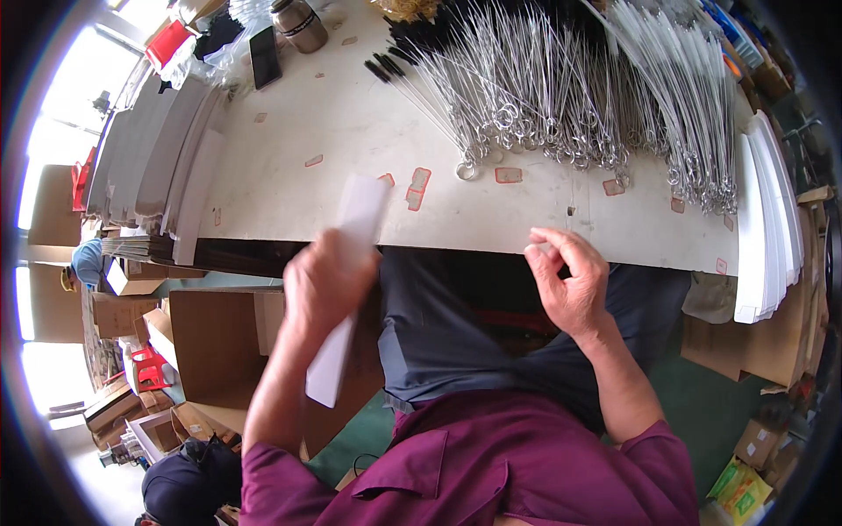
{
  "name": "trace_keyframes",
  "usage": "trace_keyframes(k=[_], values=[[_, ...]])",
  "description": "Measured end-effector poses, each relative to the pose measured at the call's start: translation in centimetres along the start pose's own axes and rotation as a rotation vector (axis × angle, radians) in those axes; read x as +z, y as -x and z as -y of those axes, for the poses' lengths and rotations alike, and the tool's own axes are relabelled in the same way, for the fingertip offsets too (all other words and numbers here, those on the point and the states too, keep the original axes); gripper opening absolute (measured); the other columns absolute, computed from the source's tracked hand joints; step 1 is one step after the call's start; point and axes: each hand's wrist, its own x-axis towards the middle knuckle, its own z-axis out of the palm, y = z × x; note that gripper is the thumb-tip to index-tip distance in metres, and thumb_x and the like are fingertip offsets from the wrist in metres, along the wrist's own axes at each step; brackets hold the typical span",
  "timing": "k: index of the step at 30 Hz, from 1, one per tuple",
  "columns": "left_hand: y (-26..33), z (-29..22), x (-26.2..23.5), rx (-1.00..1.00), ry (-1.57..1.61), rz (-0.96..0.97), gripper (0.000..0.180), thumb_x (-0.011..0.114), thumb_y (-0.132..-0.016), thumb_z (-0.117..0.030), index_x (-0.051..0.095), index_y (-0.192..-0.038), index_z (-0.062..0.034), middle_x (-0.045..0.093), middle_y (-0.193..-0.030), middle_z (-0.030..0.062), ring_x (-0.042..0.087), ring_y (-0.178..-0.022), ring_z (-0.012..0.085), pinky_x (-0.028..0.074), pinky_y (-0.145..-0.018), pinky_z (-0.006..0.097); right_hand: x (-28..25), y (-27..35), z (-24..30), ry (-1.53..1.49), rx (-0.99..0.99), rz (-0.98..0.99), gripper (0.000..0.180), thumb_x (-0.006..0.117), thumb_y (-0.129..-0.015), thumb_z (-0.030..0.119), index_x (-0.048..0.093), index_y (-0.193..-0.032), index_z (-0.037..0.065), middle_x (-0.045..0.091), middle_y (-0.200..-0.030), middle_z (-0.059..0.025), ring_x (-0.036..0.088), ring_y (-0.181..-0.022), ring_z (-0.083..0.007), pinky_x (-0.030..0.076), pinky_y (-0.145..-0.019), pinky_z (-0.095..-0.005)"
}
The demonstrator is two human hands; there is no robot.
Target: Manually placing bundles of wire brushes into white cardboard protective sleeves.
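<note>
My left hand (326,279) is closed around a long, narrow white box (363,210), slanted over the table's front edge and smeared by motion. The box sticks out above and below the fist. To its right, my right hand (568,272) hovers above my lap at the same edge. Its fingers are loosely bent, thumb apart from the forefinger, and I see nothing held. Beyond the hands lies a big heap of wire-handled brushes (526,88) with ring ends toward me and black bristles at the far end. Paler brushes (684,105) lie at its right side.
Flat grey-white cartons (145,149) stand stacked at the table's left end. More long white boxes (765,219) rest at the right end. A phone (264,58) and a metal flask (298,24) sit at the back left. Below left stands an open cardboard box (215,342).
</note>
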Motion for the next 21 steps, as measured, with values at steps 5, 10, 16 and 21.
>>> trace_keyframes(k=[5,10,16,21], values=[[-10.1,6.1,-1.3,-0.144,-0.375,0.007,0.058,0.074,-0.083,-0.053,0.073,-0.085,0.0057,0.072,-0.087,0.0286,0.072,-0.087,0.0451,0.057,-0.081,0.051,-0.4,-1.2,-1.0,0.06,0.059,0.014,0.014,0.074,-0.09,0.006,0.072,-0.103,0.001,0.073,-0.091,-0.0096,0.064,-0.066,-0.0188,0.054,-0.062,-0.0322],[-16.5,4.5,-1.0,-0.212,-0.469,-0.018,0.056,0.071,-0.088,-0.055,0.077,-0.089,0.0012,0.073,-0.084,0.0232,0.073,-0.088,0.0414,0.057,-0.08,0.048,0.6,-1.0,-2.7,0.123,-0.036,-0.073,0.006,0.074,-0.088,0.004,0.071,-0.093,0.004,0.071,-0.086,-0.0097,0.069,-0.073,-0.0264,0.055,-0.066,-0.0361],[-14.1,-5.2,3.9,0.397,0.224,0.072,0.034,0.08,-0.089,-0.027,0.073,-0.118,-0.0092,0.072,-0.076,0.0103,0.075,-0.074,0.0236,0.058,-0.07,0.039,0.7,-0.9,-3.0,0.196,-0.067,-0.088,0.006,0.075,-0.087,0.005,0.07,-0.09,0.006,0.071,-0.085,-0.0082,0.069,-0.073,-0.0259,0.055,-0.067,-0.0361],[-12.5,-8.3,6.3,0.492,0.067,0.186,0.023,0.072,-0.09,-0.016,0.073,-0.111,-0.0073,0.071,-0.083,0.0153,0.071,-0.078,0.0327,0.057,-0.073,0.043,0.9,-0.9,-2.9,0.207,-0.09,-0.095,0.007,0.075,-0.086,0.006,0.069,-0.09,0.007,0.071,-0.084,-0.0072,0.068,-0.074,-0.0255,0.055,-0.067,-0.0365]])
